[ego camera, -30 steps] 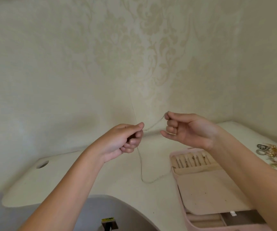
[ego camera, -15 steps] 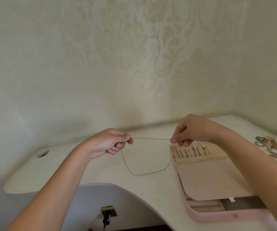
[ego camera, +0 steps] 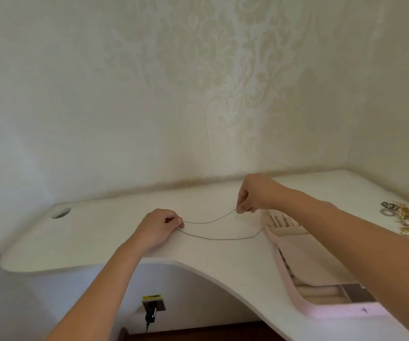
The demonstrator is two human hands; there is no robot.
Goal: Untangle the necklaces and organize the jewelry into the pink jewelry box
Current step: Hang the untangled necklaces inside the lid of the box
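Observation:
A thin silver chain necklace (ego camera: 219,238) is stretched between my two hands, low over the white desk (ego camera: 100,232). My left hand (ego camera: 160,225) pinches one end of it. My right hand (ego camera: 254,195) pinches the other end, just left of the open pink jewelry box (ego camera: 297,301). One strand runs almost straight between the hands; the other sags in a loop that touches the desk and reaches the box's left edge. The box lies open under my right forearm, its hook row and beige compartments partly hidden.
A pile of tangled jewelry (ego camera: 405,217) with rings and gold pieces lies at the desk's right edge. A cable hole (ego camera: 61,214) is at the far left of the desk. Below the desk's curved front edge a wall socket with a black plug (ego camera: 151,311) shows.
Both hands have dropped from chest height toward the desk and spread apart. The chain, which hung down in a narrow loop, now lies stretched wide and low over the desk.

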